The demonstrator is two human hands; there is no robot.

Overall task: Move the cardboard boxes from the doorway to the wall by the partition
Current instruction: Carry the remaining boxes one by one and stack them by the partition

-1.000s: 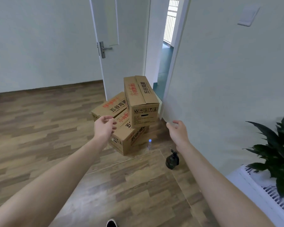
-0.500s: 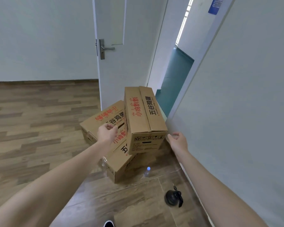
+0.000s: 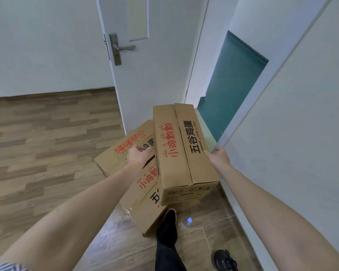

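Observation:
Three brown cardboard boxes with red and black print lie by the open doorway. The top box (image 3: 181,151) rests lengthwise across two lower ones, a rear-left box (image 3: 123,151) and a front box (image 3: 145,204). My left hand (image 3: 138,156) is at the top box's left side with its fingers curled, over the rear-left box. Against the top box's right edge rests my right hand (image 3: 218,157), thumb at the top corner, fingers hidden down the side. The top box sits flat on the stack.
A white door (image 3: 160,75) with a metal handle (image 3: 121,48) stands open behind the boxes, and a teal floor (image 3: 231,90) shows through the gap. A white wall (image 3: 301,133) runs close on the right. My black shoe (image 3: 169,218), a blue-capped bottle (image 3: 188,220) and a dark object (image 3: 224,259) are on the wooden floor.
I have stepped closer, so the boxes look larger. Both hands went forward from in front of the stack to the two sides of the top box. My foot has come up beside the front box.

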